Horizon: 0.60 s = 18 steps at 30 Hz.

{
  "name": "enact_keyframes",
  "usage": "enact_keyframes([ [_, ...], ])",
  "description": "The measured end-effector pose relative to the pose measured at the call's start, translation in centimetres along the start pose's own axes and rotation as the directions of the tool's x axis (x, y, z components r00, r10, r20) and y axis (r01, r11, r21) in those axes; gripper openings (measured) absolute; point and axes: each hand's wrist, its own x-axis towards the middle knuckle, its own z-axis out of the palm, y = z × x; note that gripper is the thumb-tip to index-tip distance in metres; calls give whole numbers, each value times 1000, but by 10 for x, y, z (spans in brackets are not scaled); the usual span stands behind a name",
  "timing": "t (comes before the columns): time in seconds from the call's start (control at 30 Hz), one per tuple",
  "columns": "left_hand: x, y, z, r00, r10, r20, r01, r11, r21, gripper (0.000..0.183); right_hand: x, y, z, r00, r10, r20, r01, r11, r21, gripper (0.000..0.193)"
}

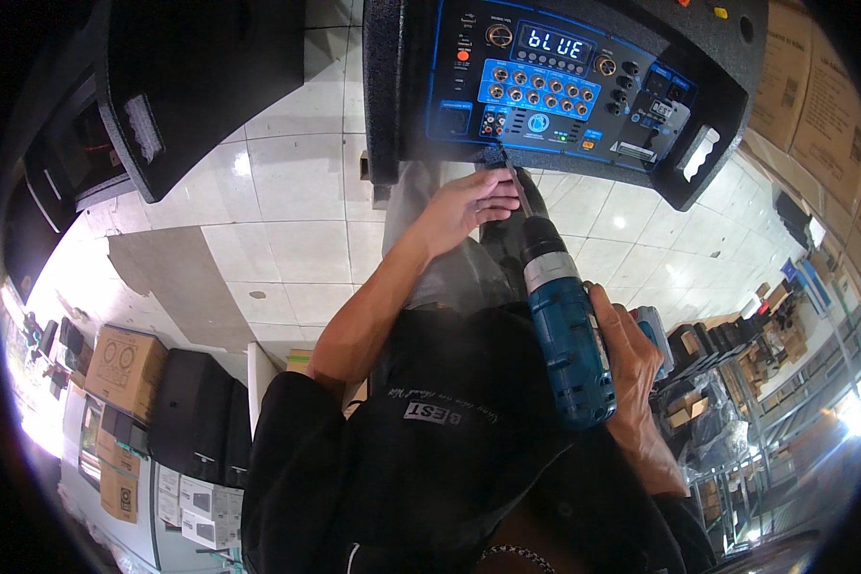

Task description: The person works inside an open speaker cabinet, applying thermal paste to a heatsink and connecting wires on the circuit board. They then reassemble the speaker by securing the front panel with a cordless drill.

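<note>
A cordless drill (566, 335), blue-green with a black and silver chuck, is gripped in my right hand (627, 346). From its chuck a long, thin driver bit (525, 199) runs up to the lower edge of a blue-edged control panel (631, 134). My left hand (464, 209) has its fingers bent together, the tips against the bit. Whatever meets the bit's far end is too small to make out. The panel, with a lit display, knobs and sockets, is set in a black speaker cabinet (384, 105) in front of me.
Another black cabinet (201, 86) with a side handle cutout stands at the left. Brown cartons (794, 86) line the far right. Behind me to the left are a carton (124, 368), black cases (193, 411) and white boxes (210, 512). Pale tiles (292, 182) cover the floor.
</note>
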Motion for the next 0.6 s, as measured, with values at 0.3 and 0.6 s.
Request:
enact_keyframes([
  [0.3, -21, -9, -37, 999, 7, -40, -5, 998, 70, 39, 15, -5, -10, 998, 12, 62, -8, 998, -64, 74],
  [0.6, -30, -25, -50, 998, 33, -57, -26, 992, 126, 42, 24, -14, -23, 982, -152, 110, 177, 945, -276, 78],
])
